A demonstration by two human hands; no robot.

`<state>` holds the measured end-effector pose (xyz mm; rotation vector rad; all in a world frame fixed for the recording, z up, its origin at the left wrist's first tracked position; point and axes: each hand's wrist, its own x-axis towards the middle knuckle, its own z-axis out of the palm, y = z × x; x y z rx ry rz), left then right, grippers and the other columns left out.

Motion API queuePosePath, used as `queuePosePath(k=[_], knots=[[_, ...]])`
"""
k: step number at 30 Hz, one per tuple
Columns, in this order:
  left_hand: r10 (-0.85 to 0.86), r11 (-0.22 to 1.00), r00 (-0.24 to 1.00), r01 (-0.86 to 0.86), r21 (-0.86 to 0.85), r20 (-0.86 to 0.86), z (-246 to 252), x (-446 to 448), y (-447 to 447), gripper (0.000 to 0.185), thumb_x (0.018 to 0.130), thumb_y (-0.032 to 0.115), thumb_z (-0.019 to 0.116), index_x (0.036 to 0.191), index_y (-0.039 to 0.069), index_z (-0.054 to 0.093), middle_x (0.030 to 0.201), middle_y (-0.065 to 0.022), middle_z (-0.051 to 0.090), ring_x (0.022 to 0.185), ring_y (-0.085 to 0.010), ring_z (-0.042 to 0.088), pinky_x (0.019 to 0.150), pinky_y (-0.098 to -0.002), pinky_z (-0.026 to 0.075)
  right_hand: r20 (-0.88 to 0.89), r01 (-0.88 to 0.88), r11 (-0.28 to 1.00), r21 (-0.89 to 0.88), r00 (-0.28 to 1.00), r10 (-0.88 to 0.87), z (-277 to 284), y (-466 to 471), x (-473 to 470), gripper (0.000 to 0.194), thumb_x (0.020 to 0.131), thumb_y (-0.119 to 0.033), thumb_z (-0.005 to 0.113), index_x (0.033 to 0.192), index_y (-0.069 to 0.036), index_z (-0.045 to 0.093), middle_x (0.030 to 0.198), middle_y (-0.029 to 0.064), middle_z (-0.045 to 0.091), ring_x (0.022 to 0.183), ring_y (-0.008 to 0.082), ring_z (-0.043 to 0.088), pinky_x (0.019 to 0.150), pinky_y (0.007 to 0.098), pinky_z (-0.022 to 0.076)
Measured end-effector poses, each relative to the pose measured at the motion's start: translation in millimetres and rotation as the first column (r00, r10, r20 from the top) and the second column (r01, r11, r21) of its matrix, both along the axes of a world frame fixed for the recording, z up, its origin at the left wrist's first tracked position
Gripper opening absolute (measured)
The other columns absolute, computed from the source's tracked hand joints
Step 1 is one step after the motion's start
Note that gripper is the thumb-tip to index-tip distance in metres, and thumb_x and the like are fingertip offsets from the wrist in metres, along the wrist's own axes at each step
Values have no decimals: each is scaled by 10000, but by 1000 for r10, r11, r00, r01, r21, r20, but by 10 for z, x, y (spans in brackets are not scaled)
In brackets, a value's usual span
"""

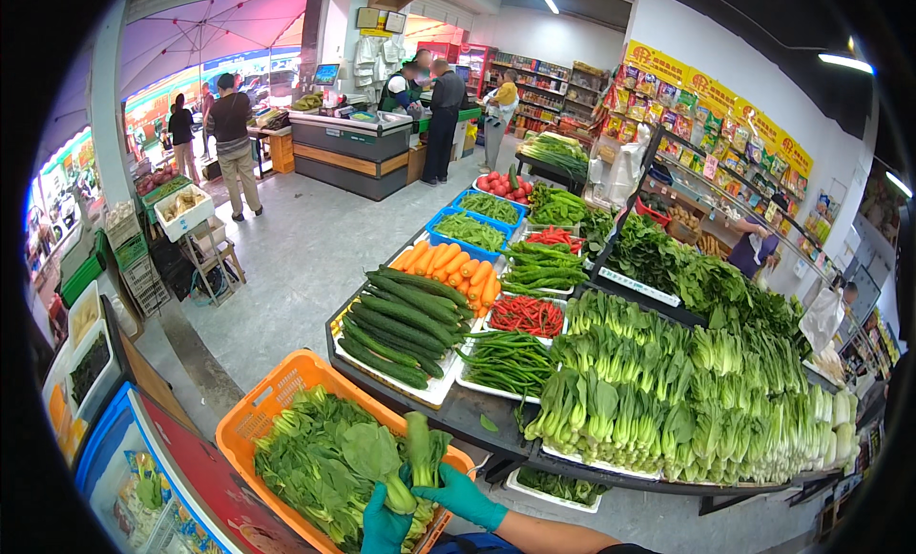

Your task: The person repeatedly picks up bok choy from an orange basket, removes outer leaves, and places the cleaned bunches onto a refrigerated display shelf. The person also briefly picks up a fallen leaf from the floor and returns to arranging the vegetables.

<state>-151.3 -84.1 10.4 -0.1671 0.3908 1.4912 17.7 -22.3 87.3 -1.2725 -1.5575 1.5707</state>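
Observation:
Both of my hands wear green gloves and are over the near right end of an orange plastic crate [247, 475], which holds leafy greens [308, 454]. My left hand [386, 518] grips the pale base of a bok choy [398, 493], its broad leaves leaning up and left. Close beside it, my right hand [461, 493] has its fingers around the stalks of another green bunch [424, 450], which stands upright. The fingertips of the two hands almost meet, and leaves hide part of them.
A dark display table [458, 425] beyond the crate bears cucumbers [401, 325], carrots [451, 264], red chillies [527, 316], green chillies [508, 361] and rows of bok choy [615, 404]. A blue-rimmed chest freezer [132, 439] stands at left. Several people are near the checkout counter [343, 153].

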Motion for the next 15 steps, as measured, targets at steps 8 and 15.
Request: queuePosePath(k=[8, 15], knots=[[-36, 998, 999, 33, 61, 39, 136, 150, 9, 601, 1013, 383, 497, 1482, 31, 364, 1518, -204, 396, 1389, -378, 398, 1144, -551, 333, -100, 163, 985, -63, 981, -168, -108, 116, 311, 558, 835, -44, 756, 1349, 2, 544, 1227, 96, 655, 1029, 169, 635, 879, 309, 541], [-62, 991, 988, 43, 130, 144, 237, 159, -22, 630, 1012, 351, 507, 1527, 58, 295, 1561, -207, 318, 1447, -386, 297, 1179, -566, 279, -178, 213, 962, -170, 954, -243, -53, 33, 323, 473, 887, -17, 682, 1324, 41, 510, 1181, 101, 651, 995, 147, 640, 868, 293, 528]])
